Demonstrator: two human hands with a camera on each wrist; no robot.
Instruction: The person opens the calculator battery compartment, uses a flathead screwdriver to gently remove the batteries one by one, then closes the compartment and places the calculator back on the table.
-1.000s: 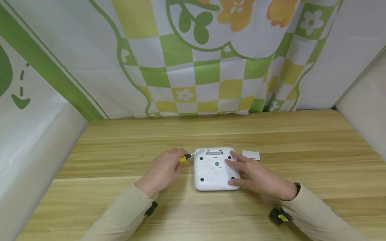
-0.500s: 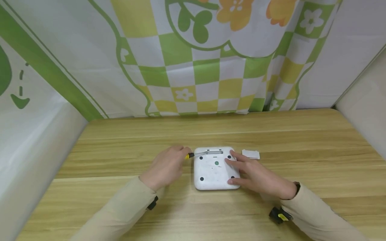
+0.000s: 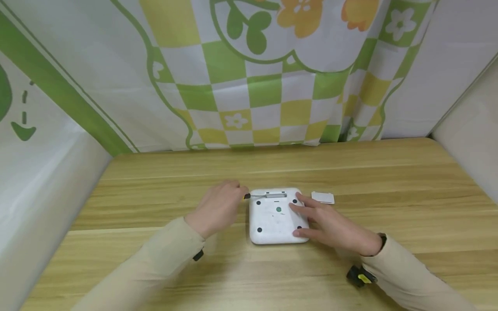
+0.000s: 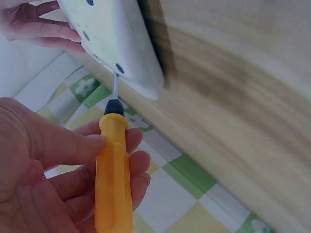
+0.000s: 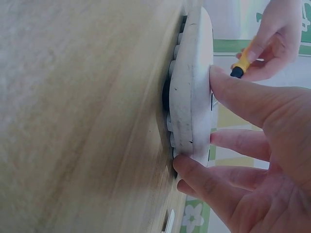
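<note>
My left hand [image 3: 218, 208] grips the yellow handle of a screwdriver [image 4: 114, 174]. Its thin metal shaft reaches over the back of a white device [image 3: 272, 222], toward the open slot [image 3: 276, 195] near the far edge. Whether the tip touches inside the slot is too small to tell. The device lies face down, with dark round feet and a green dot on its back; buttons show along its underside in the right wrist view. Spread fingers of my right hand [image 3: 330, 222] rest on the device's right side, the thumb on its back.
Just right of the device lies a small white cover [image 3: 323, 198] on the wooden table [image 3: 155, 172]. Behind the table hangs a green and yellow checked cloth [image 3: 264, 90]. White sheeting stands at the left and right sides.
My left hand has moved a little to the right and away from me, bringing the screwdriver's shaft from the device's far left corner over to the slot. My right hand stays in place.
</note>
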